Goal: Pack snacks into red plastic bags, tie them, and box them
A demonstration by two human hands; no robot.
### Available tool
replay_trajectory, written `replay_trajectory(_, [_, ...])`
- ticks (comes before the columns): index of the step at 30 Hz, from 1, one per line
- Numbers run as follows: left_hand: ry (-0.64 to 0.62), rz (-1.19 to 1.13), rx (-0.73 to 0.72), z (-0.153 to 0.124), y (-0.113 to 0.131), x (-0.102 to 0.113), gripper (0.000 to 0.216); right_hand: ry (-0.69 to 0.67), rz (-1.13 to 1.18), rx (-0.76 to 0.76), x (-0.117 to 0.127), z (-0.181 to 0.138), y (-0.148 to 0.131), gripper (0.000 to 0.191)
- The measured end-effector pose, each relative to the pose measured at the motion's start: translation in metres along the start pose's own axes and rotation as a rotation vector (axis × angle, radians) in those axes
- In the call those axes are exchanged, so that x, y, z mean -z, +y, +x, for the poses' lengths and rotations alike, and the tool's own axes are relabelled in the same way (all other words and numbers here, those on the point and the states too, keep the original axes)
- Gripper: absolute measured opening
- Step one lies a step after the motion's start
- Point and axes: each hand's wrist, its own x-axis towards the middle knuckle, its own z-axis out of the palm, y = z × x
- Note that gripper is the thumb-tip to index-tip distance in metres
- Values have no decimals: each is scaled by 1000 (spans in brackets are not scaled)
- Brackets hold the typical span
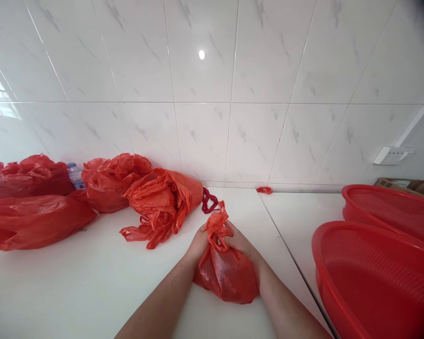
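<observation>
On the near middle of the white desk (92,292) rests one filled red plastic carrier bag (229,278). Left hand (198,242) and right hand (240,242) each have the grip pinching its gathered neck; the left fingertips are partly hidden. Handling estimate: moderately heavy, soft, with contents that may shift; the thin film is probably slippery and liable to tear. Hold at the gathered neck and support the base. Count: four other red plastic bags (38,221), left; one blue-capped plastic bottle (77,178), far left; one maroon cord (205,203) and one red plastic scrap (265,189), far side; two red perforated baskets (342,268), right; one cardboard box (419,187), far right
</observation>
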Motion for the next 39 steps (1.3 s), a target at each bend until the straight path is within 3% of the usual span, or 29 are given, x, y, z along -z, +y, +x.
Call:
replay_trajectory(3, [-103,24,-2,-1,-4,-7,13,26,-18,-52,9,5,8,27])
replay_trajectory(7, [-115,87,-37,-3,-12,-10,27,120,36,-129,21,6,11,21])
replay_trajectory(9, [-24,157,-145,-8,-11,-10,46,152,39,-129,25,7,10,20])
replay_trajectory(12, [128,364,-420,-18,0,-13,72,196,32,-112,26,8,8,22])
replay_trajectory(14, [143,459,-553,-24,8,-16,73,209,28,-95,25,9,9,22])
replay_trajectory(16, [112,509,-587,-26,14,-17,56,211,25,-85,24,9,11,21])
replay_trajectory(20, [57,532,-459,-19,6,-11,12,180,38,-55,25,3,11,20])
replay_trajectory(24, [121,448,-297,-10,-8,0,20,111,158,-27,21,-9,1,29])
replay_trajectory(29, [173,478,-303,-6,-10,4,23,119,308,-62,11,-21,-8,37])
replay_trajectory(34, [138,495,-321,-6,-7,2,21,131,215,-41,16,-17,-5,26])
replay_trajectory(39, [56,299,-204,-9,-7,4,29,140,72,-26,21,-9,-4,37])
